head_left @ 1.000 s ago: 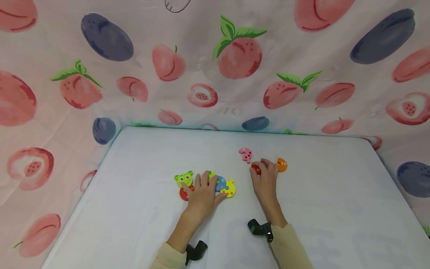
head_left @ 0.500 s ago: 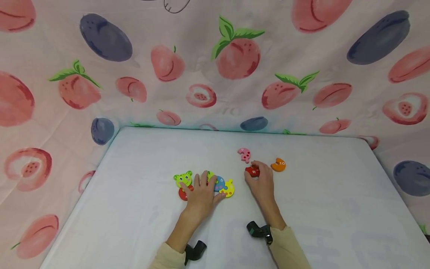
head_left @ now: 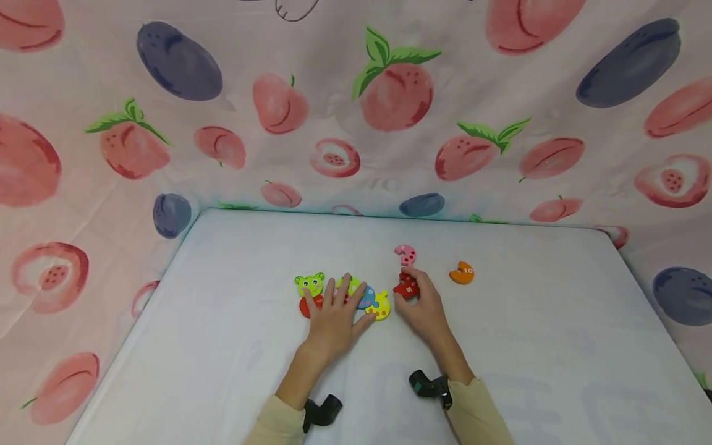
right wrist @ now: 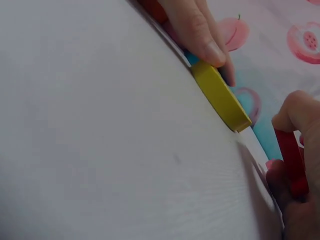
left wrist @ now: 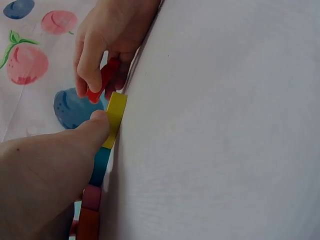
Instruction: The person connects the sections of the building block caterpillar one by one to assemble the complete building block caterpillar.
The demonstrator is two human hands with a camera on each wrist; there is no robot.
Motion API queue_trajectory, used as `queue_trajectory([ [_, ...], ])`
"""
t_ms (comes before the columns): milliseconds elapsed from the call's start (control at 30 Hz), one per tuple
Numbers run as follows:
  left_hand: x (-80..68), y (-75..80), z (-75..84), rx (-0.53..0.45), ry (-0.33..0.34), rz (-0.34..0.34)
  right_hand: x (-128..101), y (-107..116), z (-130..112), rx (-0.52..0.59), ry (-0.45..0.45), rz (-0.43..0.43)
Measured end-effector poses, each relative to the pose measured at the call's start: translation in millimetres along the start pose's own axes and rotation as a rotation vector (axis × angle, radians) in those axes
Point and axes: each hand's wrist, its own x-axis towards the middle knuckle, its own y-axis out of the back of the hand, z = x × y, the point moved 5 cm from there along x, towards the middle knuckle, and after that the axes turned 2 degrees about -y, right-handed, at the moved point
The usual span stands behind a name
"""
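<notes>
My left hand (head_left: pixel 332 318) lies spread over a row of joined caterpillar puzzle pieces, its thumb on the yellow piece (head_left: pixel 381 306). A green smiling head piece (head_left: pixel 309 284) with a red piece (head_left: pixel 304 307) below it shows at the row's left end. Green and blue pieces (head_left: pixel 365 298) show past the fingers, and the palm hides part of the row. Between thumb and fingers my right hand (head_left: pixel 427 312) pinches a red puzzle piece (head_left: pixel 407 285) marked 8, just right of the yellow end. In the right wrist view this red piece (right wrist: pixel 291 162) is tilted above the table.
A pink spotted piece (head_left: pixel 406 254) lies right behind the red one. Farther right is an orange piece (head_left: pixel 461 272) marked 10. The white table (head_left: pixel 222 346) meets a fruit-print cloth (head_left: pixel 334 93) at its back and left edges.
My right hand has carried the red piece left, away from the orange piece and toward the yellow end. The left hand stays on the row, which has shifted and turned slightly.
</notes>
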Motion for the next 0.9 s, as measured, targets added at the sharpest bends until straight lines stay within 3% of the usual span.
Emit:
queue_trajectory([
  [200, 1.2, -2.5, -2.6, -0.009, -0.013, -0.013, -7, -6, -5, 0.0, 0.078, -0.06],
  [567, 0.3, -1.8, -1.9, -0.018, -0.006, -0.023, -13, -11, -10, -0.064, 0.136, -0.121],
  [900, 0.5, -0.3, -1.0, -0.037, 0.002, -0.035, -14, -10, -14, -0.079, 0.183, -0.132],
])
